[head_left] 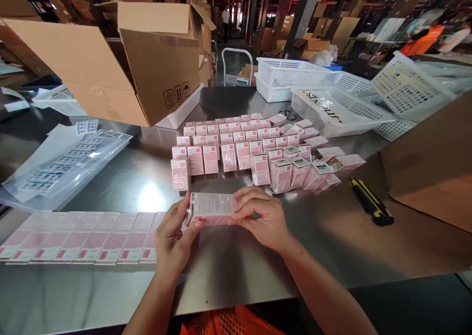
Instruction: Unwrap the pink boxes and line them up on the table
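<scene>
Between my two hands, a small pink-and-white box (214,207) in clear wrap is held sideways above the metal table. My left hand (175,236) grips its left end, thumb below and fingers behind. At the other end, my right hand (260,214) pinches the box with thumb and fingertips. Just beyond stand many upright boxes (210,159) of the same kind, in uneven rows. Several on the right lean or lie over, some with dark-printed labels (322,167) on their tops. To the left, a row of flat-lying boxes (110,236) runs side by side, partly behind my left hand.
A yellow-and-black utility knife (370,201) lies right, by a cardboard box (431,158). Label sheets in a plastic sleeve (70,163) lie left. An open carton (162,74) stands behind, with white plastic baskets (342,111) at back right. A person (225,22) is far off.
</scene>
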